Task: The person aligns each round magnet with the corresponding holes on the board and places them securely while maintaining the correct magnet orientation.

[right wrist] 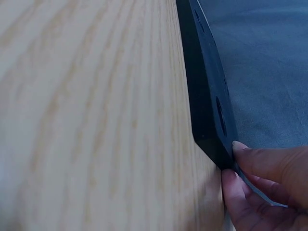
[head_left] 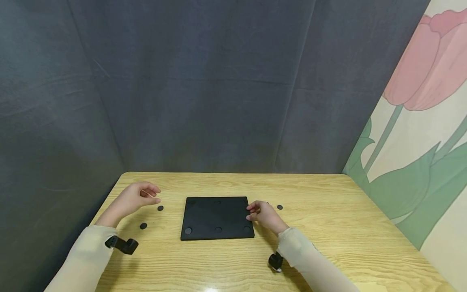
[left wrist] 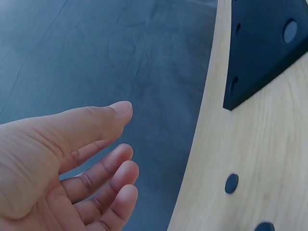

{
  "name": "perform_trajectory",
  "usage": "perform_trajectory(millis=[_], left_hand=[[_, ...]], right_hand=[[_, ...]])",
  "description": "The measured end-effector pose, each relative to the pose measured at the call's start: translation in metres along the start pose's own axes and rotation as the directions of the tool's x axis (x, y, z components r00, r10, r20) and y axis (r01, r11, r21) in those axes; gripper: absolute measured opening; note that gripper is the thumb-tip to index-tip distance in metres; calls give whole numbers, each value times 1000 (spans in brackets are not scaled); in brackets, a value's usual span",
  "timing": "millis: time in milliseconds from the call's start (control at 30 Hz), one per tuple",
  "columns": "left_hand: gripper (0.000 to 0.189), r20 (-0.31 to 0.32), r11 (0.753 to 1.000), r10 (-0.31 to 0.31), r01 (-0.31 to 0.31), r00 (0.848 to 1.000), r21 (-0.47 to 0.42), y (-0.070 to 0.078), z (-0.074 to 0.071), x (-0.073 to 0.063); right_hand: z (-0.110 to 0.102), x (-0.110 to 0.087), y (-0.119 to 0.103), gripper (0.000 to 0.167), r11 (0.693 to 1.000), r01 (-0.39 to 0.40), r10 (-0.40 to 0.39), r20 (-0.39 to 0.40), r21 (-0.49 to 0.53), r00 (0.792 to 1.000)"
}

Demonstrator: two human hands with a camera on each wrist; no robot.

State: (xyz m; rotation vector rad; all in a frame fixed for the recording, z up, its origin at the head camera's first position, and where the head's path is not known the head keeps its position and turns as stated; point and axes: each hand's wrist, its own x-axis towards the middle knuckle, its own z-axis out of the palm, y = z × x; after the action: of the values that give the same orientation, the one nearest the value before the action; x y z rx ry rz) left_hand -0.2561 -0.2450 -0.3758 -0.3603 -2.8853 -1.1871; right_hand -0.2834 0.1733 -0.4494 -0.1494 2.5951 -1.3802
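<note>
A flat black rectangular board (head_left: 219,217) with round recesses along its edges lies on the wooden table. In its near left corner a round spot (head_left: 188,230) looks greyer than the other recesses. My right hand (head_left: 265,216) is at the board's right edge; in the right wrist view the thumb and a finger pinch that edge (right wrist: 216,144). Left of the board my left hand (head_left: 136,199) hovers over the table, fingers loosely bent and holding nothing. Two small dark discs, one farther (head_left: 160,208) and one nearer (head_left: 143,226), lie below and beside it.
Another dark disc (head_left: 279,207) lies on the table right of the board, beyond my right hand. A dark grey curtain (head_left: 204,89) hangs behind and left of the wooden table (head_left: 204,263). On the right stands a wall (head_left: 412,162) painted with a pink tulip.
</note>
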Motion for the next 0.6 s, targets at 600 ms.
perform_trajectory(millis=[600], left_hand=[[35,23,996,-82,83,996,-34,-30,6,-21]], right_hand=[[-1,2,2,22,1000,1,-1,5,6,1000]])
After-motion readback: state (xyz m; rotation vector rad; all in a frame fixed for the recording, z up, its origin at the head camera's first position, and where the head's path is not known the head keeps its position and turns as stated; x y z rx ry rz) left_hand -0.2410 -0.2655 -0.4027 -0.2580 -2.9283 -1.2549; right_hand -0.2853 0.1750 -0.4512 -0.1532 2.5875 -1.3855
